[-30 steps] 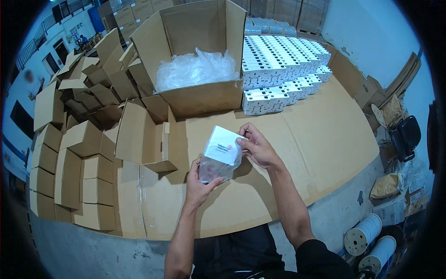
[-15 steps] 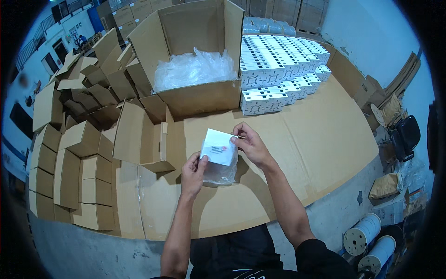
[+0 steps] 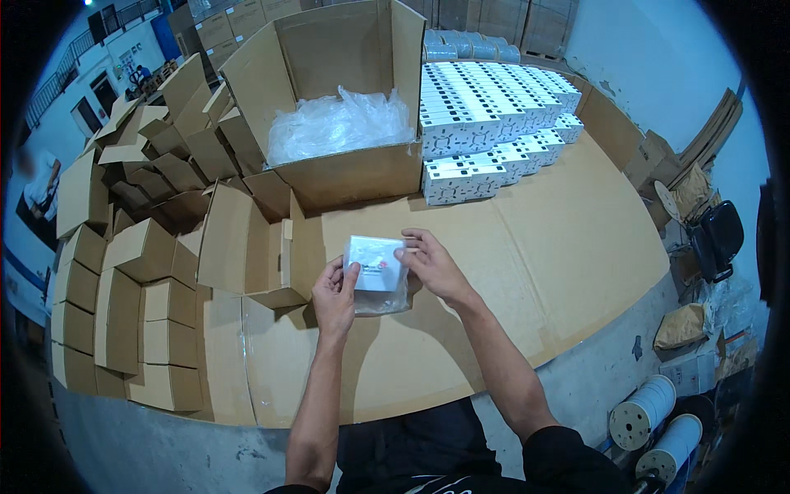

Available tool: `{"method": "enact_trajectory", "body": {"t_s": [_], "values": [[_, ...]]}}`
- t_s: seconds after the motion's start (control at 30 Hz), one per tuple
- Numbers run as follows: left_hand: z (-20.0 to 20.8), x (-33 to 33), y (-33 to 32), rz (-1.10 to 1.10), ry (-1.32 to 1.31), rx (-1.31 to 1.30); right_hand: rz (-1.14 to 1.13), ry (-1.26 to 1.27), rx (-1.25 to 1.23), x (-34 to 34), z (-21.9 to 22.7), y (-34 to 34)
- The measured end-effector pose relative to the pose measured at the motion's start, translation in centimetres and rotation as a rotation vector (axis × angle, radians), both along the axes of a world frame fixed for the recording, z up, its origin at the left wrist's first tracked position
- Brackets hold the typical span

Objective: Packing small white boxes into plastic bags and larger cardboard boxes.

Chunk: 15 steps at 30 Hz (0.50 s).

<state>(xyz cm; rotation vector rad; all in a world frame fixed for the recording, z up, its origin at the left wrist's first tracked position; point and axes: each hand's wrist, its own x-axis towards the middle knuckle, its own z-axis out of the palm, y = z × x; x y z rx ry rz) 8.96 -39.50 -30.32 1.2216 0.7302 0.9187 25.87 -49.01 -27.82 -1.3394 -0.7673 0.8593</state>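
Note:
A small white square box point(image 3: 375, 265) with a printed mark on its face is partly inside a clear plastic bag point(image 3: 383, 305), whose slack part hangs below it. My left hand point(image 3: 333, 298) grips the left side, thumb on the front face. At the upper right edge, my right hand point(image 3: 434, 267) pinches the bag or box edge with thumb and fingers; exactly which it holds is hard to make out. Both hands are above the cardboard-covered table point(image 3: 461, 337).
An open carton point(image 3: 354, 177) full of clear plastic bags point(image 3: 341, 128) stands at the back. Right of it are stacked white patterned boxes point(image 3: 461, 136). An open small carton point(image 3: 280, 255) stands left of my hands, beside many brown boxes point(image 3: 169, 321). Cable spools point(image 3: 642, 412) lie on the floor at right.
The white box has shifted slightly left and sits more upright and deeper in the plastic bag. Both hands have moved a little left with it. A person appears at the far left.

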Motion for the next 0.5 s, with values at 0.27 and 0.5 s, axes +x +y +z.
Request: {"method": "enact_trajectory", "body": {"t_s": [0.27, 0.5], "values": [[-0.4, 1.7, 0.5, 0.028, 0.008, 0.116, 0.132, 0.075, -0.033, -0.4, -2.7, 0.6], [0.3, 2.1, -0.2, 0.185, 0.150, 0.214, 0.027, 0.159, 0.117, -1.5, -3.7, 1.4]]}}
